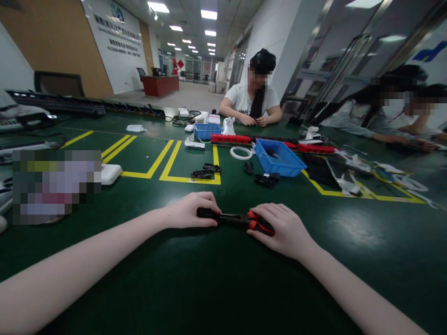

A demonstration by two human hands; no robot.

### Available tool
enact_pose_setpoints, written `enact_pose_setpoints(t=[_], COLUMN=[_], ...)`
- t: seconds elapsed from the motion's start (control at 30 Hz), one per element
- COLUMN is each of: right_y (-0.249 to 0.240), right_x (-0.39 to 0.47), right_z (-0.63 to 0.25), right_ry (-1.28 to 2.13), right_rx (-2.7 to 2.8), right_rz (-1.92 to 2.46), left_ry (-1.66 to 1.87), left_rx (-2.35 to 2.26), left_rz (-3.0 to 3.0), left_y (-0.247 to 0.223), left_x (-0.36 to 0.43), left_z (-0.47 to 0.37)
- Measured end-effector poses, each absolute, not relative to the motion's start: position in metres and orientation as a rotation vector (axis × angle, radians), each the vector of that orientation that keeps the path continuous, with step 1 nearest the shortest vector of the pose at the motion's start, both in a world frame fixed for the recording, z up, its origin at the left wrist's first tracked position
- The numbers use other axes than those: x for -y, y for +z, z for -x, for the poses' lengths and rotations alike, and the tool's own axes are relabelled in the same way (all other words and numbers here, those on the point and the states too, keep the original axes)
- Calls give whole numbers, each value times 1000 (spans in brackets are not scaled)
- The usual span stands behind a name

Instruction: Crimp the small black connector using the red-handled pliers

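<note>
My right hand [284, 229] is closed around the red and black handles of a pair of pliers [257, 222]. The jaws point left and reach a small black part [207, 213], which my left hand [193, 210] pinches between thumb and fingers. Whether the jaws grip the part or only touch it, I cannot tell. Both hands are just above or on the green table in front of me. Beyond them lie several similar black parts: a pair [206, 170] inside a yellow-taped outline, and others [266, 179] beside a blue bin [279, 158].
A smaller blue bin [207, 130], a white ring [240, 153] and a red strip [231, 139] are farther back. At left sits a white box [111, 174] beside a blurred-out item. A person [253, 97] sits opposite; others sit at right near cables and white parts [356, 164].
</note>
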State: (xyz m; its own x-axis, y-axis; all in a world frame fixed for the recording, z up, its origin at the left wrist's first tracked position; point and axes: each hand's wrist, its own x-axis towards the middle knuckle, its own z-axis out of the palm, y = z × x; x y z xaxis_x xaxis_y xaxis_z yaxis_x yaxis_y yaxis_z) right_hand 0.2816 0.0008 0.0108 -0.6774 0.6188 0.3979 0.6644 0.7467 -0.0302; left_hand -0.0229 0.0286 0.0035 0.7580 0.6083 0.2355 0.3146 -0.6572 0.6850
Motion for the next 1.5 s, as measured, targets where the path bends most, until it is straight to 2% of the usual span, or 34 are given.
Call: enact_pose_setpoints(t=[0.33, 0.7, 1.5], right_y=[10, -4, 1], right_x=[-2, 1, 0], right_z=[-292, -262, -257], right_ry=[37, 299, 121], right_rx=[2404, 2385, 2407], right_rz=[1021, 1135, 1224], left_ry=[494, 546, 577], left_rx=[-816, -1014, -1109], left_rz=[-2292, -2373, -2569], left_y=[9, -4, -3], left_x=[-21, 0, 4], left_z=[19, 23, 25])
